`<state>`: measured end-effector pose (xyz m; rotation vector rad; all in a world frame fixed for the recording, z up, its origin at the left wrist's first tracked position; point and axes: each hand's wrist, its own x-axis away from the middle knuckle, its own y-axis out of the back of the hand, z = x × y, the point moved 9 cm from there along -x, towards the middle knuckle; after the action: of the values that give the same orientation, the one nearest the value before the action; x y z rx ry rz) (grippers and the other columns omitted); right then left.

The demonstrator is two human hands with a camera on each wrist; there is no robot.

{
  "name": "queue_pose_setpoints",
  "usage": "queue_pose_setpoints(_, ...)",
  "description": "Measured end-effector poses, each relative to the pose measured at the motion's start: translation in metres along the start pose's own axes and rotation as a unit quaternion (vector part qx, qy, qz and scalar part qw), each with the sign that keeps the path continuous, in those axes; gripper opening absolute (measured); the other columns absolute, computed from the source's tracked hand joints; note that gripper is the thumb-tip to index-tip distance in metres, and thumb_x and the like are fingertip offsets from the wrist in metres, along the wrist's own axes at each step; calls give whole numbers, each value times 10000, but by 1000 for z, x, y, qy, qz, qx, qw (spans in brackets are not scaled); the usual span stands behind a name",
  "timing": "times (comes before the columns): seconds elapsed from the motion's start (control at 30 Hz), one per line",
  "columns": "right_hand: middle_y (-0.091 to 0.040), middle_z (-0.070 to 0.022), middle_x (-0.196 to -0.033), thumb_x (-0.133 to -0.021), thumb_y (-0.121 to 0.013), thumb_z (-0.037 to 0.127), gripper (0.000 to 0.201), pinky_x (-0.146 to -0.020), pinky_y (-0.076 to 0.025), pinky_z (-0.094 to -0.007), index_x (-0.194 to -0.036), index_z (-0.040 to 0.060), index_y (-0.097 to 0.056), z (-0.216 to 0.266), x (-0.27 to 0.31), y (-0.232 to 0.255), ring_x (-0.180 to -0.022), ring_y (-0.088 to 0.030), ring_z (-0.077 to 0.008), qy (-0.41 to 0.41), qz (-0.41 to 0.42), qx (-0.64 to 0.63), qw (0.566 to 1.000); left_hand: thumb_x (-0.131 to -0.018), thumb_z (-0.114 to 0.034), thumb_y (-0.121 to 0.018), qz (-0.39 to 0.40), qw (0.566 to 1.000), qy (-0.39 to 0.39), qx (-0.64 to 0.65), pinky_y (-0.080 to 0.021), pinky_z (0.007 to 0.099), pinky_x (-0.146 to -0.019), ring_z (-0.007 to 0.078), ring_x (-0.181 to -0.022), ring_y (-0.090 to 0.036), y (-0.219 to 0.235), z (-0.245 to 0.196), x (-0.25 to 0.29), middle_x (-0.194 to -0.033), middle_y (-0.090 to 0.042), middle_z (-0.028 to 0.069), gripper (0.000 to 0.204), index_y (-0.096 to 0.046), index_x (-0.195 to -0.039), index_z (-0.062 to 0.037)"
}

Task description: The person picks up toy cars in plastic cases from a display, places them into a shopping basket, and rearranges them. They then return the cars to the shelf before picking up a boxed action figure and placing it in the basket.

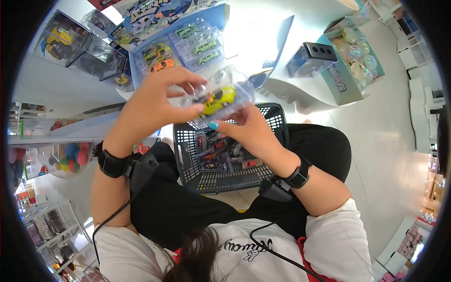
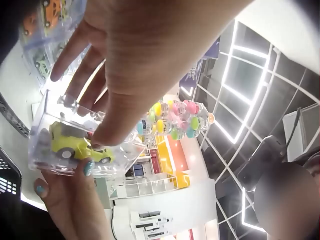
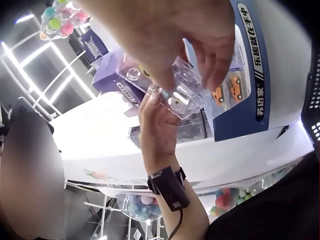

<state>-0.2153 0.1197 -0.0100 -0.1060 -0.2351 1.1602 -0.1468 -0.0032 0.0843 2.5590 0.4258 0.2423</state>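
Both hands hold a clear plastic case [image 2: 37, 145] above the basket. Inside the case sits a yellow-green toy car [image 1: 221, 100] with dark parts. The left hand [image 1: 152, 96] grips its left end, thumb on the near side and fingers spread over the top. From the lower right, the right hand [image 1: 256, 134] holds the case, its blue-nailed thumb against the near face. In the right wrist view the case [image 3: 185, 95] is seen between the two hands. Below, a dark plastic basket [image 1: 280, 115] holds several cased toy cars [image 1: 221, 152].
A blue display box [image 1: 227, 16] with green and orange cased cars stands on the white counter, beyond the left hand. More clear boxes [image 1: 96, 56] stand left of it. At the right are a dark-topped case [image 1: 312, 58] and a carton of clear balls [image 1: 345, 82].
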Motion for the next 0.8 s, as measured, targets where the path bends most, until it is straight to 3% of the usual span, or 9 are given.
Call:
queue_pose_setpoints(0.1,-569,-132,-1131,-823,-645,38,504,-662,-529,-258,-1284,-18,-449,11,6,-5,-910,-616,-157,36,0,73,997,-782,-124,-722,-126,990,-17,-67,-484,300,-880,125,-1019,-562,44,20,-11,-1107,-618,22,404,-639,-1171,-59)
queue_pose_setpoints(0.13,-556,-133,-1147,-817,-639,31,507,-675,-524,-260,-1289,-6,-459,13,8,-6,-926,-611,-161,42,5,88,995,-803,-151,-712,-188,974,-3,-124,-484,303,-866,117,-1023,-561,67,31,-13,-1121,-618,24,389,-642,-1175,-64)
queue_pose_setpoints(0.2,-564,-125,-1138,-814,-636,33,472,-708,-512,-272,-1264,8,-498,16,10,-9,-898,-614,-164,76,30,126,989,-827,-215,-699,-316,927,-47,-197,-496,324,-814,172,-935,-613,111,49,-12,-1071,-625,73,370,-651,-1163,-69)
queue_pose_setpoints(0.4,-592,-119,-1085,-814,-604,17,295,-758,-498,-306,-1106,-16,-572,23,15,-8,-848,-626,-181,86,28,169,982,-897,-173,-594,-308,842,-105,-431,-443,366,-928,330,-1085,-567,129,74,-29,-1187,-603,139,320,-602,-1191,-47)
queue_pose_setpoints(0.5,-595,-119,-1055,-812,-594,10,262,-759,-499,-308,-1072,-18,-575,22,15,-4,-846,-628,-189,81,21,150,985,-906,-161,-576,-320,811,-115,-476,-431,388,-950,331,-1112,-544,135,91,-37,-1202,-596,139,317,-580,-1200,-42)
queue_pose_setpoints(0.67,-597,-114,-1006,-804,-588,2,238,-739,-496,-303,-1042,-12,-578,26,17,-2,-821,-624,-185,41,29,139,989,-906,-162,-579,-312,810,-112,-484,-438,389,-938,334,-1095,-545,133,100,-44,-1183,-596,141,315,-582,-1197,-41)
queue_pose_setpoints(0.8,-597,-114,-970,-793,-595,0,229,-707,-491,-299,-1021,-11,-582,27,20,-2,-761,-616,-179,95,20,148,984,-888,-133,-600,-321,826,-89,-455,-456,375,-895,319,-1064,-555,129,93,-46,-1094,-606,137,300,-606,-1174,-40)
